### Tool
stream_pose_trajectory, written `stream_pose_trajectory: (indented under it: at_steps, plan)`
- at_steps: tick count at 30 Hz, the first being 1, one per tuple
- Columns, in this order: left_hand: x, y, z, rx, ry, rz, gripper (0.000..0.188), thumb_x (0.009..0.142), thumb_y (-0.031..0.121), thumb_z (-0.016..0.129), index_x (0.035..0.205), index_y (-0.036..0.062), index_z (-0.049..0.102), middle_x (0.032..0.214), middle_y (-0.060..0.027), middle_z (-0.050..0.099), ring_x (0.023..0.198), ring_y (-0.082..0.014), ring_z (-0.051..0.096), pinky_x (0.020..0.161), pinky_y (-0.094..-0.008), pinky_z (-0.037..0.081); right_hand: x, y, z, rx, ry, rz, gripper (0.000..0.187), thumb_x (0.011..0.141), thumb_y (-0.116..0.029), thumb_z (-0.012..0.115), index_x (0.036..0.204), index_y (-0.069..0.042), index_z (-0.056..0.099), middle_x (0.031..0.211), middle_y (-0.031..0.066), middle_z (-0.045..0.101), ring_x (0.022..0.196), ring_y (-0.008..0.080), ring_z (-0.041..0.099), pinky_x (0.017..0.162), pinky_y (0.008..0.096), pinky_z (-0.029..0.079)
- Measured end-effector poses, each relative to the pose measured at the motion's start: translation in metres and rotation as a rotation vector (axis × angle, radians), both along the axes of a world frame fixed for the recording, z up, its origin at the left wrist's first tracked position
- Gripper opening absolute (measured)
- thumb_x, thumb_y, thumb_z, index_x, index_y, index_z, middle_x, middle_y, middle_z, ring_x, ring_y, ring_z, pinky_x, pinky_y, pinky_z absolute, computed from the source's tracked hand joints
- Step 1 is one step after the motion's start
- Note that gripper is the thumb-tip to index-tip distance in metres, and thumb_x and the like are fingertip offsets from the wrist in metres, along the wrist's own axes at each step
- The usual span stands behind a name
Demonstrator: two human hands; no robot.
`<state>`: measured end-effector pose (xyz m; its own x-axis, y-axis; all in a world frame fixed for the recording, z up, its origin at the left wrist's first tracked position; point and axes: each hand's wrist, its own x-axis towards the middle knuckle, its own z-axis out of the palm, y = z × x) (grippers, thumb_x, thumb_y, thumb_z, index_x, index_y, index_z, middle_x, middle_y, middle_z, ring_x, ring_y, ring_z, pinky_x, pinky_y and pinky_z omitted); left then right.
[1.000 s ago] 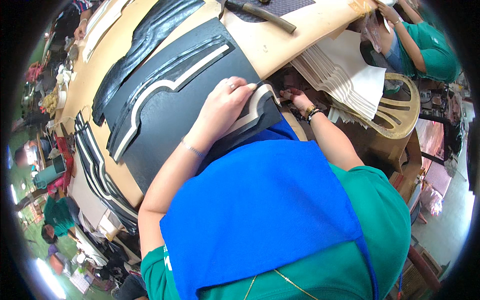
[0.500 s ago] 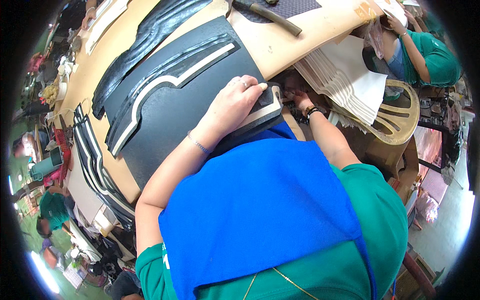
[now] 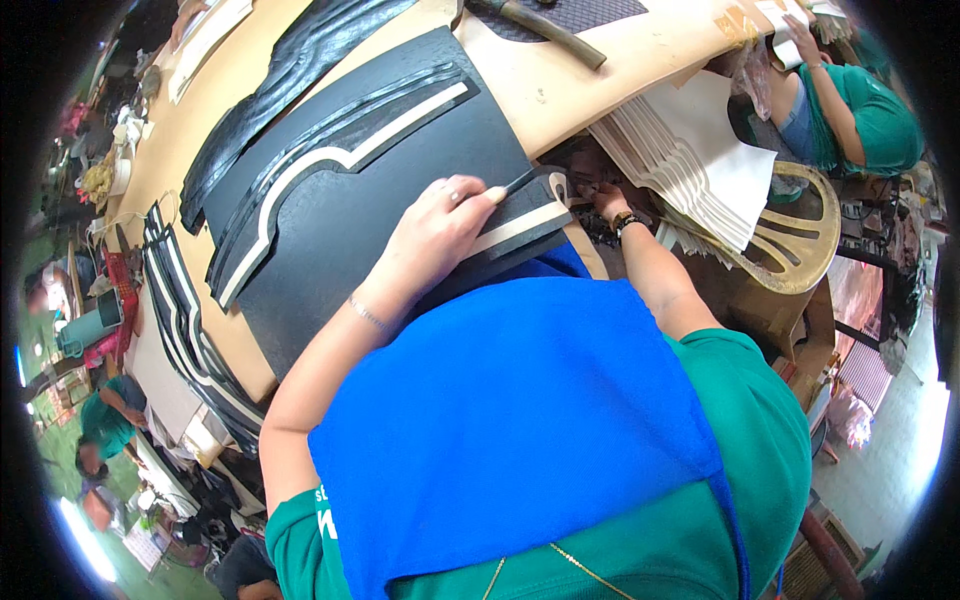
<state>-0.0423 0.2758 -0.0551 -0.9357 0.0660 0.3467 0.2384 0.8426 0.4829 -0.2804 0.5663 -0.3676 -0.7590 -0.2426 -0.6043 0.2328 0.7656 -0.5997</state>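
A black leather strip with a pale band along it (image 3: 520, 228) lies at the near right edge of a black board (image 3: 390, 215). On its upper edge, the thumb and fingers of my left hand (image 3: 438, 228) pinch the thin black leather edge, which stretches to the right from the fingertips. My right hand (image 3: 608, 203) is beyond the board's right edge, beside the strip's curled pale end. Its fingers are bent together in shadow, and what they hold cannot be made out. A second black piece with a pale stepped band (image 3: 345, 158) lies flat farther up the board.
A hammer (image 3: 540, 30) lies at the table's far side (image 3: 530, 95). Black leather (image 3: 290, 85) spreads at the upper left, and several banded strips (image 3: 190, 325) hang over the left edge. White cut sheets (image 3: 690, 160) rest on a chair (image 3: 800, 235) at right. Co-workers sit nearby.
My left hand has slid left and a little toward me along the strip, uncovering more of its pale band and the black edge. My right hand has barely moved.
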Motion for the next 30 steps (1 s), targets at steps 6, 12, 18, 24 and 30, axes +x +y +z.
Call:
stream_pose_trajectory:
  at_steps: [6,12,18,24,30]
  plan:
    - [-0.012,0.008,0.000,0.034,0.034,0.018,0.023,0.088,0.005,0.065,0.110,0.0078,0.069,0.102,-0.0113,0.065,0.092,-0.0298,0.065,0.078,-0.0377,0.054,0.002,0.005,-0.004,0.035,0.062,0.100,0.077,0.077,-0.055,0.077,0.122,0.006,0.063,0.116,0.0249,0.068,0.110,0.0345,0.066,0.092,0.0404,0.051]
    - [-0.003,-0.004,0.003,0.037,-0.012,-0.014,0.023,0.086,0.008,0.063,0.109,0.0064,0.068,0.104,-0.0102,0.064,0.095,-0.0285,0.064,0.082,-0.0378,0.054,-0.002,0.039,-0.010,0.095,0.256,0.098,0.051,0.079,-0.037,0.075,0.113,0.002,0.068,0.111,0.0255,0.069,0.109,0.0381,0.065,0.092,0.0417,0.051]
    - [0.028,-0.009,0.002,0.069,0.032,0.113,0.010,0.087,0.010,0.068,0.096,0.0062,0.071,0.096,-0.0103,0.067,0.087,-0.0275,0.067,0.076,-0.0360,0.056,0.008,0.022,0.007,0.129,0.206,0.073,0.046,0.082,-0.027,0.070,0.118,0.000,0.067,0.109,0.0222,0.071,0.105,0.0350,0.068,0.089,0.0399,0.051]
    - [0.031,-0.008,0.005,-0.006,-0.048,0.103,0.014,0.089,0.010,0.066,0.102,0.0089,0.070,0.102,-0.0066,0.067,0.095,-0.0245,0.066,0.084,-0.0362,0.054,0.010,0.025,-0.002,0.220,0.198,0.048,0.059,0.078,-0.045,0.077,0.117,-0.001,0.068,0.115,0.0243,0.068,0.116,0.0375,0.063,0.097,0.0412,0.049]
    - [0.040,-0.003,0.016,-0.406,-0.068,0.194,0.027,0.090,0.026,0.067,0.116,0.0260,0.070,0.129,-0.0014,0.059,0.122,-0.0213,0.054,0.106,-0.0549,0.036,0.000,0.031,0.027,0.235,0.164,0.026,0.058,0.082,-0.045,0.073,0.123,-0.005,0.065,0.124,0.0257,0.063,0.120,0.0386,0.059,0.100,0.0428,0.048]
